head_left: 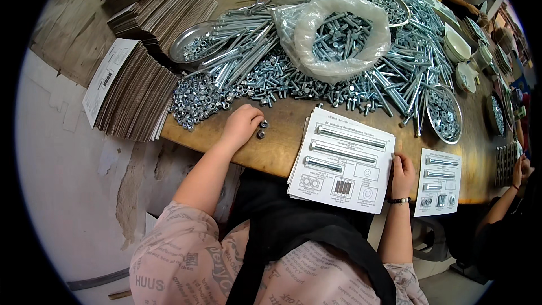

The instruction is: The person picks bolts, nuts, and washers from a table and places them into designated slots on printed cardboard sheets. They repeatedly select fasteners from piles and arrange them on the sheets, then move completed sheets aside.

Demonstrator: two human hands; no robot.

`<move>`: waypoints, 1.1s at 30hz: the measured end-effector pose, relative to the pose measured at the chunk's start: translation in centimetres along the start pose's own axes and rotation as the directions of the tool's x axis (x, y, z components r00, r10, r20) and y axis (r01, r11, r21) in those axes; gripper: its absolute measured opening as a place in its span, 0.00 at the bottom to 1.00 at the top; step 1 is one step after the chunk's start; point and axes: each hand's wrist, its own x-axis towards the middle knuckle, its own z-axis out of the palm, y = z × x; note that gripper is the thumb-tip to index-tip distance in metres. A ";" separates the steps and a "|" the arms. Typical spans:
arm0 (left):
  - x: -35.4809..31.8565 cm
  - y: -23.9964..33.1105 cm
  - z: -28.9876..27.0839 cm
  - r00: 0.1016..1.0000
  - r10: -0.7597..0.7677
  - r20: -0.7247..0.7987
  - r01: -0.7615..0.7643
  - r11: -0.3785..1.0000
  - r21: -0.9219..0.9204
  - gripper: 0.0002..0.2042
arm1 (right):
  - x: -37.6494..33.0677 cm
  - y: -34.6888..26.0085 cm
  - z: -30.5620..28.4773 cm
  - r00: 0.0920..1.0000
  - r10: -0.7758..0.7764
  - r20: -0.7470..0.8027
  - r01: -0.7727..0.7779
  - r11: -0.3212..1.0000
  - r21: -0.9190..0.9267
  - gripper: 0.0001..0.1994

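Observation:
On the wooden table's near left edge rests my left hand [243,125], its fingers curled and closed. Two small steel nuts [262,128] lie right at its fingertips; whether anything is inside the fingers is hidden. My right hand [403,174] is closed beside the right edge of a stack of printed cards [342,161] showing bolts, nuts and washers. I cannot make out what its fingers hold, if anything. Beyond my left hand spreads a pile of loose nuts [192,99], merging into a heap of short bolts [271,79].
A plastic bag [299,51] of bolts stands mid-table among long bolts [237,51]. Washers fill an oval tray [443,114]. Brown cardboard stacks [135,90] rise at the left. Another printed card [438,182] lies right. A co-worker's hand [520,170] shows far right.

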 end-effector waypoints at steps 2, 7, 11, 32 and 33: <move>0.1 -0.3 0.5 0.997 -0.034 -0.071 0.037 0.999 0.036 0.08 | 0.0 -0.1 -0.1 1.000 0.007 0.003 -0.007 1.000 -0.002 0.09; -1.1 1.7 -0.1 1.000 -0.018 -0.016 0.018 1.000 -0.001 0.14 | 0.1 0.7 -0.3 1.000 -0.006 -0.008 0.006 1.000 -0.013 0.09; -2.4 2.6 -0.2 0.987 -0.112 0.116 0.112 0.994 0.003 0.20 | 0.1 0.4 -0.1 1.000 0.010 -0.013 -0.010 1.000 0.018 0.09; -3.5 8.7 1.6 0.923 0.370 0.100 -0.354 0.923 -0.149 0.13 | 0.0 -0.2 -0.1 0.999 -0.047 -0.016 0.047 0.999 -0.021 0.09; -3.9 9.7 1.9 0.876 0.425 0.227 -0.395 0.903 -0.168 0.13 | 0.0 0.0 -0.1 0.999 -0.037 -0.014 0.037 0.999 -0.015 0.09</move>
